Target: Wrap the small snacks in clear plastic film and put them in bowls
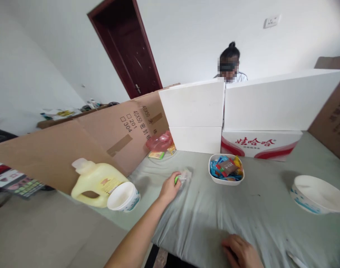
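Observation:
My left hand [170,188] reaches out over the grey-green cloth [203,219] and is closed on a small clear packet [183,176] with a green piece in it. A white bowl of wrapped sweets [226,169] stands just right of that packet. My right hand [240,252] rests on the cloth near the front edge, fingers curled, with nothing visible in it.
A yellow jug [95,183] and a small white cup [123,197] sit at the left. A large white bowl [319,194] stands at the right. Cardboard sheets [75,149], white foam boxes [194,111] and a pink lidded dish [160,142] line the back. Another person sits behind the boxes.

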`<action>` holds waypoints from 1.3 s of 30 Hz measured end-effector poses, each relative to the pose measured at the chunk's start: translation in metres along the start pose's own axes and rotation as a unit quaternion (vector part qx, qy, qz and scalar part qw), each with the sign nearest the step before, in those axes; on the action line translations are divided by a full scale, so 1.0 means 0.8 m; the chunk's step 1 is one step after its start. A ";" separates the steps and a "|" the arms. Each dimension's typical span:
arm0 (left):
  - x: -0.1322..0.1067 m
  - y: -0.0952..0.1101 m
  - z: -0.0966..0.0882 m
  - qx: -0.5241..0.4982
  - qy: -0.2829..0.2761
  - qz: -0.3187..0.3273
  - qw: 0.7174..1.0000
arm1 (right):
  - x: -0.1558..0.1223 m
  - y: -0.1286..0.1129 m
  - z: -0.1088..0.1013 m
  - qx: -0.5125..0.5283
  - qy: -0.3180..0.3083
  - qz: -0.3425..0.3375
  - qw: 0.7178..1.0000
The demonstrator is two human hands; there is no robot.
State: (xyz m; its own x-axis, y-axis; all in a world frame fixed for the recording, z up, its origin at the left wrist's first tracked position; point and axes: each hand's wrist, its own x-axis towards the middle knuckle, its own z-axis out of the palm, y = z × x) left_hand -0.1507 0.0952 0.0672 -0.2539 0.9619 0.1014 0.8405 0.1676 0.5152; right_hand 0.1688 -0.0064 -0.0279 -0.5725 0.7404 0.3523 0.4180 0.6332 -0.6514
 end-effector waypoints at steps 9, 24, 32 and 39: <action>-0.149 0.084 0.123 -0.367 -0.078 0.010 0.927 | -0.009 -0.013 -0.027 -0.014 0.260 0.192 0.946; -0.201 0.111 0.138 -0.057 0.081 0.425 0.900 | -0.017 -0.050 -0.043 -0.232 0.145 0.118 0.954; -0.199 0.105 0.129 -0.080 0.057 0.373 0.922 | -0.101 0.000 -0.122 -0.346 0.149 0.206 0.903; -0.198 0.103 0.132 -0.107 0.059 0.363 0.924 | -0.142 0.027 -0.152 -0.356 0.054 0.288 0.888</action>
State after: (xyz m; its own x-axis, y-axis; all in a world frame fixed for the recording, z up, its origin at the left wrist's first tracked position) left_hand 0.0098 -0.0204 0.0035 0.2791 0.7714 0.5719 0.6985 -0.5717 0.4304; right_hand 0.3284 -0.0492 -0.0005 -0.0643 0.9804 0.1862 0.9808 0.0965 -0.1693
